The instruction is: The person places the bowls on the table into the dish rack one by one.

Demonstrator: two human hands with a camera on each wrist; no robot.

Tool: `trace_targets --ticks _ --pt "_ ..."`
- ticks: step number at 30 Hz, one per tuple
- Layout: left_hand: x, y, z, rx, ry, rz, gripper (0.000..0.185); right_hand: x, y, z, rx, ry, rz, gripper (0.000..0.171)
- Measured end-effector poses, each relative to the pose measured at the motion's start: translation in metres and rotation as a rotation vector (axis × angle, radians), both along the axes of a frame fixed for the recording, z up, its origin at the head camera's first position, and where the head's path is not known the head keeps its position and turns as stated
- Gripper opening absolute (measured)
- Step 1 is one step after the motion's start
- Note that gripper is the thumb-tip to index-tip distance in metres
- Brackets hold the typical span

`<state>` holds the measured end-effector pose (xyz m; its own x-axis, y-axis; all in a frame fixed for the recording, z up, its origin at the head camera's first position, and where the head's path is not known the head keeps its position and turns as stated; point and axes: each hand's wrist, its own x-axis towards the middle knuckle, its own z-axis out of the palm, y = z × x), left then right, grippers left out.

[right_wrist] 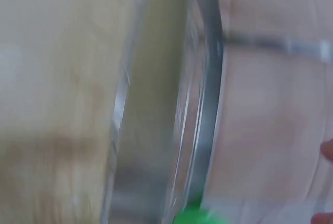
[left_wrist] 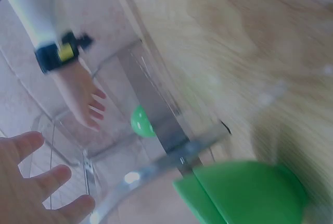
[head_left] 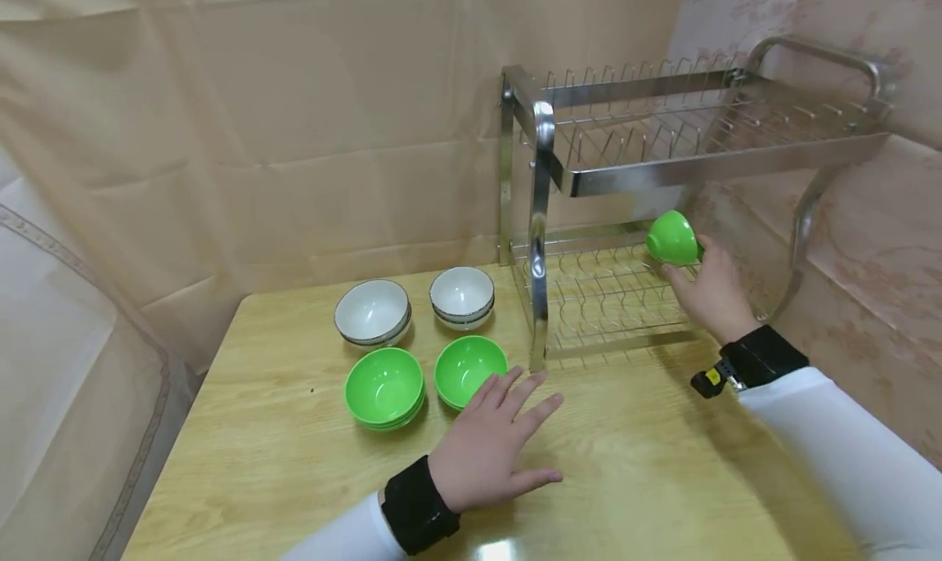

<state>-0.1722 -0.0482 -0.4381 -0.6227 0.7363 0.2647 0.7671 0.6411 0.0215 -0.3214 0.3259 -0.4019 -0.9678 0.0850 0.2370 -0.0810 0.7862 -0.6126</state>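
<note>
The right hand (head_left: pixel 712 289) holds a small green bowl (head_left: pixel 672 238) tipped on its side, fingers curled round its rim, above the lower wire shelf (head_left: pixel 611 291) of a steel dish rack (head_left: pixel 540 185) that stands at the table's far right corner. The rack's upper shelf (head_left: pixel 706 132) hangs just over the bowl, and its front post stands between the two hands. The left hand (head_left: pixel 489 442) lies flat on the table (head_left: pixel 294 463) near the front edge, fingers straight and spread, holding nothing, its fingertips (head_left: pixel 508 379) just beside a green bowl (head_left: pixel 469 370). A stack of green bowls (head_left: pixel 384 387) sits to that bowl's left, and two white bowls (head_left: pixel 372 311) (head_left: pixel 461 296) stand behind, toward the far edge.
</note>
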Motion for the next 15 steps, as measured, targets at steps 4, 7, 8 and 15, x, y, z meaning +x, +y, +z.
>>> trace_targets --ticks 4,7,8,15 --pt "0.003 -0.020 -0.002 0.028 -0.019 0.066 0.083 0.040 -0.044 0.001 0.140 0.029 0.124 0.086" --pt "0.006 -0.033 -0.006 0.058 -0.040 0.099 0.084 0.070 -0.073 -0.005 0.240 0.057 0.230 0.084" --pt "0.008 -0.036 -0.007 0.065 -0.046 0.108 0.084 0.079 -0.081 -0.008 0.270 0.073 0.265 0.084" --pt "0.017 -0.053 -0.014 0.086 -0.065 0.162 0.084 0.131 -0.114 -0.036 0.438 0.096 0.434 0.088"
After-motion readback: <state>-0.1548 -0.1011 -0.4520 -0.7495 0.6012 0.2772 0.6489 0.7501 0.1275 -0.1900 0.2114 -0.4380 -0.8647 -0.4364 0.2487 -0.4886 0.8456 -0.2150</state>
